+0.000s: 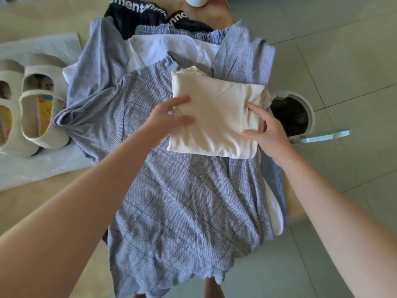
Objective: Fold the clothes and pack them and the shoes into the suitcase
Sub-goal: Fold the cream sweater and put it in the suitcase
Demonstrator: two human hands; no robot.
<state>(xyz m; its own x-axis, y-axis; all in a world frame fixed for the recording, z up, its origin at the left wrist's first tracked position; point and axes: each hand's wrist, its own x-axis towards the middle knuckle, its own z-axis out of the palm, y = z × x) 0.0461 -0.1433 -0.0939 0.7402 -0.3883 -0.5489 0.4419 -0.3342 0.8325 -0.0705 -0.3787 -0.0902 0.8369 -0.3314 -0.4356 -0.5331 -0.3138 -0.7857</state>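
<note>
A folded cream garment (217, 117) lies on top of a spread blue-grey checked shirt (182, 201) on the table. My left hand (169, 119) rests on the cream garment's left edge with fingers fairly straight. My right hand (266, 127) holds its right edge, thumb on top and fingers curled at the side. Behind lie a white shirt (159, 50), a grey shirt (94, 67), blue gathered shorts (182, 32) and dark shorts with a lettered waistband (133, 16). Cream shoes (40, 117) stand at the left. No suitcase is in view.
The shoes stand on white paper (43, 166) on the wooden table (25, 20). A round white bin with a dark liner (300, 117) stands on the tiled floor at the right. A white cup (195, 1) is at the table's far edge.
</note>
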